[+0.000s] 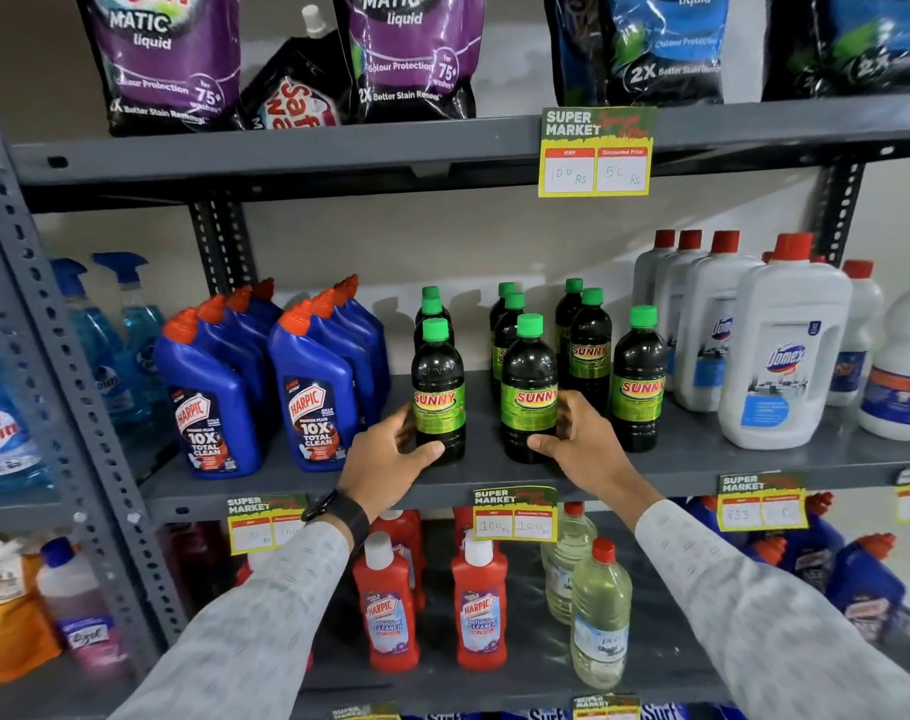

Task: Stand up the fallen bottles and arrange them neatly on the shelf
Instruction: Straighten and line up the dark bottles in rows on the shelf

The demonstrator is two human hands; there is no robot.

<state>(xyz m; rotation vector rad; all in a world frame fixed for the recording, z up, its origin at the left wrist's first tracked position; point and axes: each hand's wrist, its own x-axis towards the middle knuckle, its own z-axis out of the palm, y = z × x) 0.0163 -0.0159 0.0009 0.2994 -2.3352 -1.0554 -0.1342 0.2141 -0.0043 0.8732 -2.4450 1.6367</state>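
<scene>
On the grey metal middle shelf point(702, 454), front row: left hand point(390, 454) grips one upright dark green-capped plastic bottle point(438, 392); right hand point(582, 439) grips its neighbouring twin bottle point(528, 392). Others stand behind.

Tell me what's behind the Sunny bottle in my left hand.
Two more green caps line up behind the bottle in the left hand; their bodies are hidden by it.

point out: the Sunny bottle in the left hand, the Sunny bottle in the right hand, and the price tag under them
Left-hand Sunny bottle point(438, 402): head view, on its green label.
Right-hand Sunny bottle point(528, 402): head view, on its green label.
Price tag point(515, 514): head view, centre of the card on the shelf edge.
</scene>
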